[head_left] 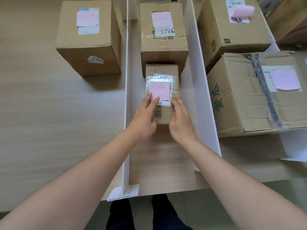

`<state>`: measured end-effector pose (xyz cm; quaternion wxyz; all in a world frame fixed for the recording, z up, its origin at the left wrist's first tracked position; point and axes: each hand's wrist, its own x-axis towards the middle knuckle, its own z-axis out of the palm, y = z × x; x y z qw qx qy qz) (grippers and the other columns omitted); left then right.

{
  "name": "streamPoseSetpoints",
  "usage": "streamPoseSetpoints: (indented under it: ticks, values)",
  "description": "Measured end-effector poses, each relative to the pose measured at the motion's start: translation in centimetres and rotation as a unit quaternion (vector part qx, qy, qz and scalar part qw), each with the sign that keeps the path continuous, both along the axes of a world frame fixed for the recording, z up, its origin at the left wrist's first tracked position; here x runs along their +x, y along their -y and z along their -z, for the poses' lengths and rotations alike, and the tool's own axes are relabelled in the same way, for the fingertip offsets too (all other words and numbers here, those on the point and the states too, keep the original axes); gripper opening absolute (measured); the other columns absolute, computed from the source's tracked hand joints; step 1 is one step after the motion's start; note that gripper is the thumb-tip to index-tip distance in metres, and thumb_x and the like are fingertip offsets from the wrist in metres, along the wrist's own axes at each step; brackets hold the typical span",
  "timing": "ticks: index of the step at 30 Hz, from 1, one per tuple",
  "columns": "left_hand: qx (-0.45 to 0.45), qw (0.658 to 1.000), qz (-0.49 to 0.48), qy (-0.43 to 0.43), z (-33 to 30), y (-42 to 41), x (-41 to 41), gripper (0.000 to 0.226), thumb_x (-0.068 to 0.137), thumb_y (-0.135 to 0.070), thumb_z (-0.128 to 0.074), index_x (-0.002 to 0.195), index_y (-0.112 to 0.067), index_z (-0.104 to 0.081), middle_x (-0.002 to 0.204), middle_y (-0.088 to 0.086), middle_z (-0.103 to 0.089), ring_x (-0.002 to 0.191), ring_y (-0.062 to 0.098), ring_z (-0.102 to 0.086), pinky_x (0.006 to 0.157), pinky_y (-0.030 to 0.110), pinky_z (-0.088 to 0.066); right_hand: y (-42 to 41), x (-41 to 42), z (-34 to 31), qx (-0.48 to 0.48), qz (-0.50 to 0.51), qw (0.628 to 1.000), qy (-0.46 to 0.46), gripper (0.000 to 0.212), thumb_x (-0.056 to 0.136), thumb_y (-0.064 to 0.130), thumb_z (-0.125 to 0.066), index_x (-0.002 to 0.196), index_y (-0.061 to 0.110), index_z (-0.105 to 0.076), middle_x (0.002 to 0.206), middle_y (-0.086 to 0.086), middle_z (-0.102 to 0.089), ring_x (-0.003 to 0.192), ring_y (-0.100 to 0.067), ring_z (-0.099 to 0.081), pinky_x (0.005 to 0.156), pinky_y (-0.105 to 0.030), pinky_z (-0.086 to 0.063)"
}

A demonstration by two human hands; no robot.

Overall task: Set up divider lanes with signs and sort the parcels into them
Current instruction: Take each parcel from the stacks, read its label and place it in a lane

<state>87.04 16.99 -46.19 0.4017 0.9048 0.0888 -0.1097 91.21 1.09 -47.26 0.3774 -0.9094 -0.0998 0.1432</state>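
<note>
Small parcel (162, 93) lies lengthwise down the middle lane — both hands, left (144, 119) and right (181, 121), flank its near end, fingers straight, touching.

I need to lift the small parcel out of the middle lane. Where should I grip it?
Probably grip the small parcel by its two long sides, coming from above at the near end. The bigger box blocks its far end, and white dividers flank it, leaving side gaps.

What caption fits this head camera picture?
Both hands, left and right, press a small pink-noted parcel into the middle lane.
</note>
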Motion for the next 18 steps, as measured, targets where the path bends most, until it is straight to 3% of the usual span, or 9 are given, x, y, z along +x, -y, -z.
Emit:
streamPoseSetpoints:
  ticks: [4,6,10,14,18]
  values:
    - [0.05,0.998,-0.035,0.005,-3.3,0.1,0.1,0.071,0.094,-0.009,-0.058,0.16,-0.012,-0.031,0.162,0.01,-0.033,0.15,0.028,-0.031,0.123,0.039,-0.028,-1.2,0.1,-2.7,-0.058,-0.009,0.998,0.025,0.055,0.1,0.008,-0.04,0.155,0.014,-0.038,0.165,-0.003,-0.03,0.152,-0.022,-0.029,0.12,-0.044,-0.033]
    - [0.071,0.996,-0.041,0.017,-6.0,-0.2,-0.1,0.067,0.096,-0.012,-0.056,0.159,-0.012,-0.031,0.157,0.009,-0.041,0.146,0.026,-0.036,0.119,0.036,-0.031,-1.9,0.0,-5.1,-0.082,-0.022,0.996,0.034,0.055,0.101,0.013,-0.041,0.156,0.016,-0.036,0.164,-0.002,-0.033,0.149,-0.023,-0.034,0.116,-0.043,-0.037]
    - [0.124,0.989,-0.052,0.057,-11.4,-2.3,-1.6,0.061,0.098,-0.014,-0.053,0.157,-0.013,-0.036,0.156,0.006,-0.042,0.145,0.025,-0.035,0.119,0.04,-0.032,-3.7,-0.4,-10.8,-0.103,-0.073,0.989,0.083,0.052,0.107,0.022,-0.039,0.158,0.017,-0.034,0.164,-0.002,-0.034,0.15,-0.02,-0.032,0.117,-0.037,-0.032]
    - [0.182,0.976,-0.073,0.091,-16.2,-4.6,-4.6,0.054,0.101,-0.019,-0.051,0.154,-0.01,-0.042,0.155,0.009,-0.045,0.147,0.03,-0.034,0.127,0.038,-0.018,-6.4,-1.7,-16.2,-0.094,-0.115,0.981,0.125,0.049,0.108,0.03,-0.037,0.156,0.022,-0.037,0.159,0.003,-0.042,0.144,-0.019,-0.04,0.11,-0.039,-0.038]
    - [0.219,0.959,-0.136,0.119,-21.5,-7.3,-8.6,0.046,0.103,-0.023,-0.05,0.147,-0.011,-0.051,0.154,0.01,-0.047,0.145,0.033,-0.037,0.125,0.039,-0.023,-10.3,-4.3,-21.9,-0.084,-0.169,0.965,0.18,0.051,0.108,0.035,-0.037,0.156,0.019,-0.038,0.159,-0.002,-0.042,0.145,-0.022,-0.041,0.112,-0.04,-0.038]
